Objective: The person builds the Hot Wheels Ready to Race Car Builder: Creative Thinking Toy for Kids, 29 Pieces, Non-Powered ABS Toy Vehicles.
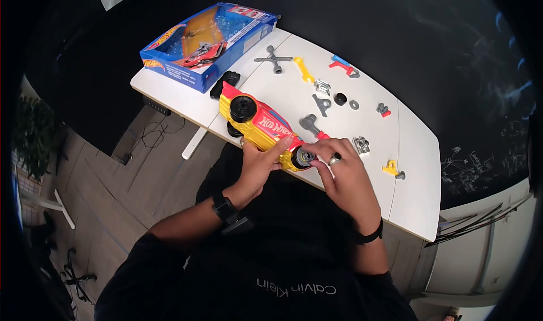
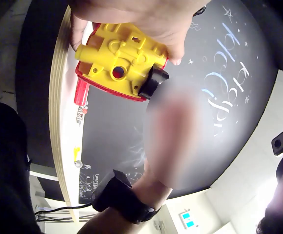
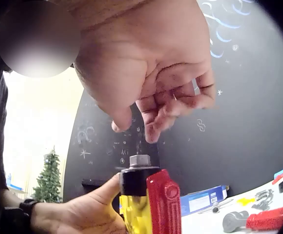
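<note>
My left hand [image 1: 257,165] grips a red and yellow toy car [image 1: 266,131], tipped on its side near the table's front edge. Its yellow underside [image 2: 124,61] faces the left wrist camera. At the car's near end is a black wheel [image 3: 133,181] with a grey hex nut [image 3: 140,161] on top. Just above that nut hovers my right hand [image 3: 151,68], its thumb and bent fingers apart with nothing between them. From the head view, the right fingertips overlap the wheel. Beside the car lies a grey-headed tool with a red handle [image 1: 322,135].
A blue toy box [image 1: 237,61] stands at the table's back left, a black part [image 1: 225,85] by it. Across the white table [image 1: 373,86] lie a grey cross wrench [image 1: 271,59], a yellow wrench [image 1: 304,70], a loose black wheel [image 1: 340,98] and silver engine pieces [image 1: 361,145].
</note>
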Tool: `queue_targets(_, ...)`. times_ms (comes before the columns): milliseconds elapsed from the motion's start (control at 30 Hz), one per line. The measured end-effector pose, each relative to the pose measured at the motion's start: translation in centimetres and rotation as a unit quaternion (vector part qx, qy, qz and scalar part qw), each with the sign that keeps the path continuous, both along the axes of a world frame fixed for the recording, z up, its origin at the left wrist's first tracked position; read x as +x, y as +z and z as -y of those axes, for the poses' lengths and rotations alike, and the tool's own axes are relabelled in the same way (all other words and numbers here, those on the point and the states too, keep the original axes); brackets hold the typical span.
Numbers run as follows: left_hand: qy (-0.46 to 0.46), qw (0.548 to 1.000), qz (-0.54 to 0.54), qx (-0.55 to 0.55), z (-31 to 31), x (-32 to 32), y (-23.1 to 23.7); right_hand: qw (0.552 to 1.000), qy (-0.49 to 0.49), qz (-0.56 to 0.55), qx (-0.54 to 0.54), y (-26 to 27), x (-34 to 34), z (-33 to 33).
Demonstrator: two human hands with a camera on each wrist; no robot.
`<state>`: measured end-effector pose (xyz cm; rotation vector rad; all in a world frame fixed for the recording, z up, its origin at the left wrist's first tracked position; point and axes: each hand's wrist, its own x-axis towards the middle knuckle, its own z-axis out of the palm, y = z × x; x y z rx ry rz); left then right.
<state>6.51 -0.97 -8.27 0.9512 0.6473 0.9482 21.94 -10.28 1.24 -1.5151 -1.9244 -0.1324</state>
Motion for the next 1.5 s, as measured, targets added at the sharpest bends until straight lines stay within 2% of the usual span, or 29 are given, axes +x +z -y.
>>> queue_targets(67, 0.000, 1.000, -0.008, 0.010, 0.0, 0.0, 0.1, 0.999, 0.025, -0.002, 0.028, 0.4, 0.0, 0.1)
queue_targets(100, 0.003, 1.000, -0.017, 0.013, 0.2, 0.1, 0.1, 0.992, -0.059, 0.067, -0.092, 1.2, -0.1, 0.5)
queue_targets(133, -0.001, 1.000, -0.018, 0.011, 0.3, 0.1, 0.1, 0.958, -0.140, 0.133, -0.211, 1.8, -0.3, 0.9)
queue_targets(167, 0.005, 1.000, 0.003, 0.002, 0.4, 0.1, 0.3, 0.958, -0.141, 0.132, -0.214, 2.1, -0.4, 1.2)
queue_targets(233, 0.014, 1.000, 0.025, -0.004, 0.3, 0.2, 0.3, 0.956, -0.157, 0.008, -0.247, 2.3, -0.4, 1.4)
queue_targets(267, 0.020, 0.999, 0.032, -0.007, 0.2, 0.2, 0.3, 0.956, -0.156, 0.009, -0.247, 1.9, -0.4, 1.2)
queue_targets(300, 0.024, 0.999, 0.038, -0.011, 0.2, 0.2, 0.2, 0.989, -0.078, -0.014, -0.128, 1.0, -0.5, 1.0)
queue_targets(333, 0.023, 0.999, 0.038, -0.012, 0.1, 0.2, 0.3, 0.999, 0.002, -0.037, -0.007, 0.3, -0.6, 0.9)
queue_targets(367, 0.019, 0.999, 0.040, -0.016, 0.0, 0.2, 0.4, 0.999, 0.013, -0.049, 0.011, 0.0, -0.8, 0.7)
queue_targets(400, 0.013, 0.999, 0.042, -0.022, -0.1, 0.1, 0.3, 0.999, 0.009, -0.051, 0.005, -0.2, -0.7, 0.8)
queue_targets(467, 0.003, 1.000, 0.009, -0.013, -0.5, 0.1, 0.0, 0.984, -0.127, 0.089, -0.089, -0.3, -0.1, 1.0)
queue_targets(500, 0.003, 1.000, 0.021, -0.005, -0.4, 0.2, 0.0, 0.977, -0.142, 0.090, -0.129, -0.2, 0.1, 1.2)
queue_targets(533, 0.004, 0.999, 0.033, 0.006, -0.3, 0.1, -0.1, 0.976, -0.143, 0.087, -0.136, -0.1, -0.1, 1.3)
queue_targets(600, 0.001, 1.000, 0.020, -0.009, -0.4, 0.0, 0.0, 0.998, -0.049, -0.005, -0.031, 0.0, -0.2, 0.8)
queue_targets(633, 0.001, 1.000, 0.014, -0.010, -0.5, 0.0, 0.0, 1.000, -0.006, -0.021, -0.006, -0.6, -0.3, 0.4)
queue_targets(667, 0.000, 1.000, 0.009, -0.011, -0.7, -0.1, 0.0, 1.000, -0.004, -0.023, -0.007, -1.1, -0.2, 0.2)
queue_targets(733, -0.003, 1.000, 0.020, -0.008, -0.8, 0.0, -0.4, 0.996, -0.060, 0.048, -0.042, -1.8, 0.0, 0.5)
queue_targets(767, -0.006, 0.999, 0.034, -0.002, -0.9, 0.1, -0.5, 0.996, -0.061, 0.047, -0.043, -1.7, 0.0, 0.7)
queue_targets(833, -0.002, 1.000, 0.029, -0.007, -0.7, 0.3, -0.2, 0.968, -0.185, 0.077, -0.153, -0.7, -0.2, 1.1)
queue_targets(867, 0.005, 1.000, 0.025, -0.011, -0.7, 0.2, -0.1, 0.968, -0.183, 0.075, -0.153, -0.5, -0.2, 0.9)
queue_targets(933, 0.006, 1.000, 0.023, -0.002, -0.9, 0.3, -0.4, 0.996, -0.066, -0.058, -0.016, -0.6, -0.3, 0.5)
queue_targets(967, 0.003, 1.000, 0.023, 0.007, -1.0, 0.3, -0.6, 0.999, -0.031, -0.033, 0.004, -1.0, -0.2, 0.1)
queue_targets(1000, 0.003, 1.000, 0.020, 0.008, -1.0, 0.3, -0.6, 0.999, -0.031, -0.036, 0.004, -1.4, 0.0, 0.0)
queue_targets(1100, -0.003, 1.000, 0.026, -0.003, -1.0, 0.5, -0.5, 0.998, -0.039, 0.047, -0.023, -1.8, 0.8, 0.4)
queue_targets(1167, 0.002, 1.000, 0.027, 0.007, -0.9, 0.3, -0.6, 0.987, -0.127, 0.054, -0.083, -1.4, 0.9, 1.2)
queue_targets(1200, 0.001, 1.000, 0.025, 0.007, -0.9, 0.3, -0.6, 0.987, -0.127, 0.052, -0.083, -1.2, 0.6, 1.0)
queue_targets(1267, 0.003, 0.999, 0.032, -0.003, -0.9, 0.4, -0.6, 0.997, -0.048, -0.059, -0.009, -0.8, 0.0, 0.4)
queue_targets(1400, 0.005, 0.999, 0.034, -0.002, -0.9, 0.5, -0.9, 0.999, -0.031, -0.001, -0.016, -2.4, 0.8, 0.2)
queue_targets(1500, 0.001, 0.999, 0.030, 0.034, -0.8, 0.5, -1.2, 0.997, -0.065, 0.040, -0.020, -2.0, 0.1, 0.3)
